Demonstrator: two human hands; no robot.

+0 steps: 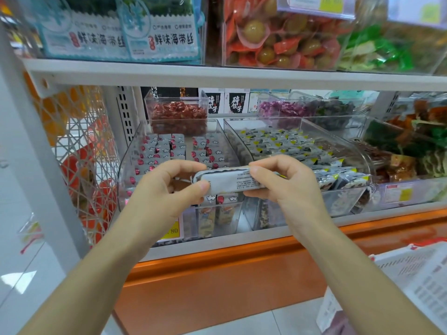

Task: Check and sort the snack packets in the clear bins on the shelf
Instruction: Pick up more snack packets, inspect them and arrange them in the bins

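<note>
The left hand [167,187] and right hand [285,187] each pinch an end of a packet [232,180], held level, lengthwise left-right, just before the left bin [130,151] front rim.

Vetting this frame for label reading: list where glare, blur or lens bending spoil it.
Head view: wide lens bows the shelf edge. Head view: reflections streak the curved wall of the clear bin. Head view: print on the packet, gripped by left hand and right hand, is unreadably soft. Head view: top-right price tags are blurred.

White packet [228,181] (black print); orange shelf edge [217,269]
</note>
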